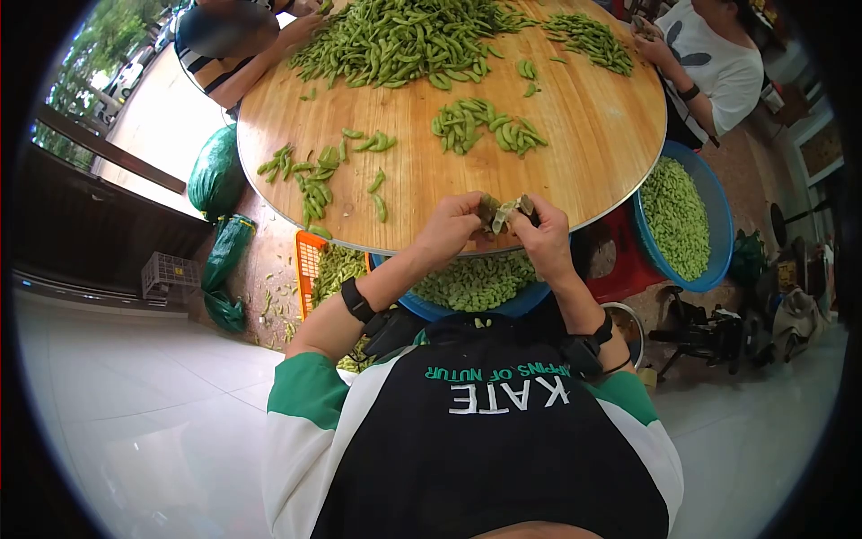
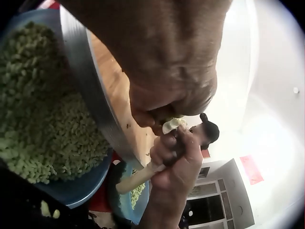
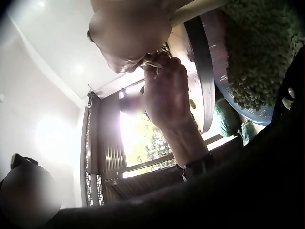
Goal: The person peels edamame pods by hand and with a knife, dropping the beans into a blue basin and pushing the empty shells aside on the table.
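Both hands meet over the near edge of the round wooden table. My left hand pinches a split green soybean pod between thumb and fingers. Close against the pod, my right hand has its fingers curled round a tool with a pale, stick-like handle, which juts from the fist; its working end is hidden. Dark coverings show at the fingertips of both hands. Directly below is a blue basin of shelled beans. Small groups of whole pods lie on the tabletop ahead.
A large heap of pods covers the far side of the table. People sit at the far left and far right. Another blue basin of beans stands right, an orange crate left, and green sacks beyond it.
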The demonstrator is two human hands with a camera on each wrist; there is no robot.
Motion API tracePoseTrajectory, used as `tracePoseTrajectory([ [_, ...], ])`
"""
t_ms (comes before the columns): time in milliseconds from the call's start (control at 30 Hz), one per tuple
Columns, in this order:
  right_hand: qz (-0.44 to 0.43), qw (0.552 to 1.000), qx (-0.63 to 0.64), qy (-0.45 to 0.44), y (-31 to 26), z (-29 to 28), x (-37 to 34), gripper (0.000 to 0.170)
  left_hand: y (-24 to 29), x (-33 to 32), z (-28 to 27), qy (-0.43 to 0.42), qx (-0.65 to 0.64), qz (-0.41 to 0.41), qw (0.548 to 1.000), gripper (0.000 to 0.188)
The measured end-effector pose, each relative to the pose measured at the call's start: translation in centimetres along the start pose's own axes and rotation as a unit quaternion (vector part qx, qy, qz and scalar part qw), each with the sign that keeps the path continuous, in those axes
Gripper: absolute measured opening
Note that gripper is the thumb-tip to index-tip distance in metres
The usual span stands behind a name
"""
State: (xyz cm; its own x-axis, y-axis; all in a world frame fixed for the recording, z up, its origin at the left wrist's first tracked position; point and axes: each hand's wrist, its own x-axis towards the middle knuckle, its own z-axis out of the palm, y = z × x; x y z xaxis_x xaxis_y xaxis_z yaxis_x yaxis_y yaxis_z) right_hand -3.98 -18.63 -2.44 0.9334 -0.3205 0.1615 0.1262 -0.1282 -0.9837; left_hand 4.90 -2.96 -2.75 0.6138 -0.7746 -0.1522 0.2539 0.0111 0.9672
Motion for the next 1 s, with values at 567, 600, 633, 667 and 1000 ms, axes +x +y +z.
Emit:
tracePoseTrajectory([
  [567, 0.177, 0.960, 0.202, -0.080, -0.2, 0.2, 0.2, 0.014, 0.8, -0.2, 0.4, 0.081, 0.263, 0.196, 0.941, 0.015],
  [600, 0.172, 0.960, 0.205, -0.081, -0.4, 0.4, 0.2, 0.014, 1.5, -0.6, -0.2, 0.081, 0.267, 0.198, 0.939, 0.015],
  [633, 0.169, 0.961, 0.189, -0.112, -0.6, 0.4, 0.2, 0.014, 2.5, -1.1, -1.0, 0.087, 0.342, 0.222, 0.909, 0.015],
  [667, 0.166, 0.960, 0.174, -0.142, -0.7, 0.4, 0.2, 0.014, 3.5, -1.8, -1.9, 0.092, 0.413, 0.242, 0.873, 0.015],
  [1000, 0.098, 0.972, 0.212, 0.034, 1.6, -1.7, 2.2, 0.007, 7.7, 1.1, -9.8, 0.250, 0.612, 0.163, 0.732, 0.014],
])
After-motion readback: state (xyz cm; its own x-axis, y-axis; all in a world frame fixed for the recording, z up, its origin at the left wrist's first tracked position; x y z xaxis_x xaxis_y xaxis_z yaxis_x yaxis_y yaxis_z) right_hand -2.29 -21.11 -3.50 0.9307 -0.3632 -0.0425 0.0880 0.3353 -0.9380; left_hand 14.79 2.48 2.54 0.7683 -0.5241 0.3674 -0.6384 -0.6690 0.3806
